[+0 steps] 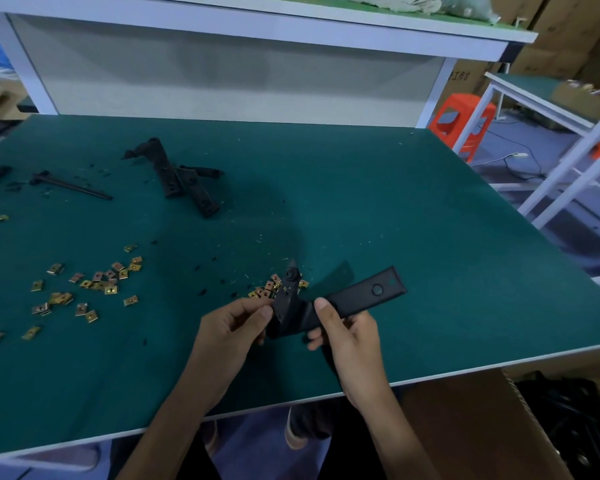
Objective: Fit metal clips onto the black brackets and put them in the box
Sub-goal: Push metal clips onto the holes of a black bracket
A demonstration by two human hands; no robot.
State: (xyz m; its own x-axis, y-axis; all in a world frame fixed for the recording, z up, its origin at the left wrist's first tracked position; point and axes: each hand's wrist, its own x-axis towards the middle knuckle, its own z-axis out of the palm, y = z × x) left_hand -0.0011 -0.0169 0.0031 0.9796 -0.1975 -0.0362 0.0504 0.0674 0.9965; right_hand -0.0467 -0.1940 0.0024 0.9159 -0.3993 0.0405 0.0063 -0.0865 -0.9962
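On green workbench, scattered clips, cardboard box

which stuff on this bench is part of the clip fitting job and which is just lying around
Job:
black bracket, held in left hand and right hand
loose metal clips
two spare brackets, crossed
cardboard box at lower right

Lying about:
thin black rod
orange stool
cloth on the shelf

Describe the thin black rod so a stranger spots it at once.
Start at the green table mat, far left. There lies the thin black rod, left of the crossed black brackets; it alone is slender and straight.
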